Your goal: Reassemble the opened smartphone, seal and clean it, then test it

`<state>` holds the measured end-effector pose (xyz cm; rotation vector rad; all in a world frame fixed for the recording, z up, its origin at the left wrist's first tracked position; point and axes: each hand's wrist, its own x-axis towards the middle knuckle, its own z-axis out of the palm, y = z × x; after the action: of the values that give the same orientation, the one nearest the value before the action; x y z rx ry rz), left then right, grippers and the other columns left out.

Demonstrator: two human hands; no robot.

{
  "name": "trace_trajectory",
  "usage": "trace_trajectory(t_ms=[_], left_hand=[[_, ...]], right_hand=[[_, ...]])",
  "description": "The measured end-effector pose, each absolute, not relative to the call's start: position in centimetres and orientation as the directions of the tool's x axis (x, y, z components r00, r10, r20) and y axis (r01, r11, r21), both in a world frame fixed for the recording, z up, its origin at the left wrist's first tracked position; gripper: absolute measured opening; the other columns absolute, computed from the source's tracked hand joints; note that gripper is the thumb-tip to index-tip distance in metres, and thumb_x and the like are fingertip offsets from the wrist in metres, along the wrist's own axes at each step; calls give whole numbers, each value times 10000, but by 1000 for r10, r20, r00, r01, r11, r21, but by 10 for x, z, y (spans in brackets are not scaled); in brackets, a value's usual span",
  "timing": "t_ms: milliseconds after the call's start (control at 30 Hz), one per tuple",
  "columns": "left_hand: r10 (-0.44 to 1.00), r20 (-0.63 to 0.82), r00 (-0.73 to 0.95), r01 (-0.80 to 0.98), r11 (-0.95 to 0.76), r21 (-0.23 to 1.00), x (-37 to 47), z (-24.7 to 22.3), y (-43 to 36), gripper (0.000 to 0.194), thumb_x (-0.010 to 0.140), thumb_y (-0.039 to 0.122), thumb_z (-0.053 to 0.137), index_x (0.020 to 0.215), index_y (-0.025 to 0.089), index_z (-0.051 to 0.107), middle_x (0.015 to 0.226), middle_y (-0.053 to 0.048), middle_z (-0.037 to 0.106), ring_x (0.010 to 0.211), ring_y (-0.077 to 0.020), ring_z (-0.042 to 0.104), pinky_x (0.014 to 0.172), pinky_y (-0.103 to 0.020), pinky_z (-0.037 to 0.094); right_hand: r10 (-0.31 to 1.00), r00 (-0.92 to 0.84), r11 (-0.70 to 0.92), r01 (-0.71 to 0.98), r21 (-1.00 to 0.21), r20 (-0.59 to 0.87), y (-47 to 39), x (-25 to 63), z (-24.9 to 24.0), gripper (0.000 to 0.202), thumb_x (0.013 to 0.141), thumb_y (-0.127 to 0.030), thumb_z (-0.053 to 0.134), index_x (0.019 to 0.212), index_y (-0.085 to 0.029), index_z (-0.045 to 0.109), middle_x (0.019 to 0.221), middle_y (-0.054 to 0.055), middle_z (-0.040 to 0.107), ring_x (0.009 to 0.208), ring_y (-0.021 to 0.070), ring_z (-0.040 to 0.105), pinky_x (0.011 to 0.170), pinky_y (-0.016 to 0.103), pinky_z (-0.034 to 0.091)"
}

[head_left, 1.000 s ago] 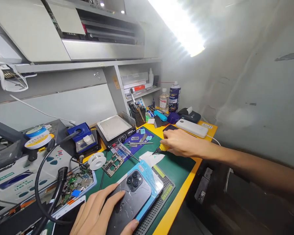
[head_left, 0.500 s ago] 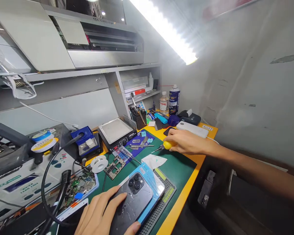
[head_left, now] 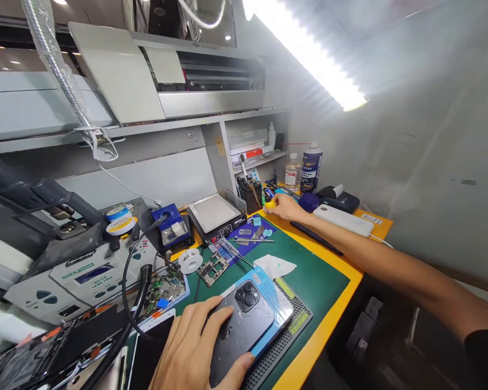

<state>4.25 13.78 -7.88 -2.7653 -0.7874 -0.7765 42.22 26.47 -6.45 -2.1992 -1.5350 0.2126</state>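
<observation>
My left hand (head_left: 201, 346) grips a dark phone (head_left: 244, 330) with several camera lenses, its back wet or scratched, fingers over the left edge and thumb on the near right edge. Under the phone lies a blue pad (head_left: 268, 287), partly over a grey perforated mat (head_left: 295, 319). Farther off, at the back right of the bench, my right hand (head_left: 287, 207) is closed on a yellow bottle (head_left: 270, 206), near a black tool holder (head_left: 250, 195). A white wipe (head_left: 274, 265) rests on the green mat (head_left: 321, 271).
A hot plate (head_left: 217, 214), circuit board (head_left: 213, 268), solder spool (head_left: 190, 261) and soldering station (head_left: 93, 276) stand left. A white power bank (head_left: 344, 218) and a spray can (head_left: 311, 169) are at the right. A black cable curves by my left hand.
My right hand has carried the yellow bottle away from beside the wipe to the back of the bench. The view has shifted left. My left hand still holds the phone.
</observation>
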Motion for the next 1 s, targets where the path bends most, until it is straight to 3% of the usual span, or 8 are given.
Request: trace_trajectory(t_ms=[300,600,667,733,833,1000], left_hand=[[462,531,711,532,-847,25,47,-72,132,464,800,387,748,1194,193,597,1132,-148,711,997,-295,724,795,-459,656],[430,583,689,528,-849,3,46,-76,136,460,790,466,742,1152,212,614,1094,-122,727,961,-301,727,758,-457,650],[446,568,692,536,-844,9,46,-77,136,456,792,463,741,1152,214,613,1105,-120,723,970,-298,723,767,-455,646],[457,551,699,540,-842,13,47,-77,135,454,799,463,734,1159,217,607,1123,-119,718,989,-298,715,780,-458,639],[462,545,700,540,-841,20,48,-77,134,461,813,460,722,1179,213,592,1146,-128,711,1022,-305,702,799,-466,626],[473,542,695,538,-842,44,50,-74,131,436,821,417,711,1180,209,576,1125,-125,712,1003,-300,697,789,-454,611]], right_hand=[[886,421,-313,853,-417,197,267,413,-73,364,977,-376,631,1273,-165,608,1261,96,639,1070,241,659,899,450,574],[925,349,-251,859,-446,152,224,405,-48,337,977,-373,632,1239,-161,622,1240,96,648,1054,229,660,896,442,570],[957,262,-173,859,-483,123,193,396,-49,326,972,-428,623,1137,-151,665,1104,67,693,949,204,677,832,391,570],[989,137,-91,840,-535,47,166,383,-56,362,866,-493,719,997,-155,734,882,26,725,765,174,673,684,295,531],[999,51,-45,797,-602,-8,145,366,-71,255,752,-394,788,871,-171,760,757,6,716,651,152,629,564,255,441],[998,65,-25,695,-718,28,143,361,-69,99,782,-245,660,717,-171,654,684,0,680,591,130,598,519,237,423]])
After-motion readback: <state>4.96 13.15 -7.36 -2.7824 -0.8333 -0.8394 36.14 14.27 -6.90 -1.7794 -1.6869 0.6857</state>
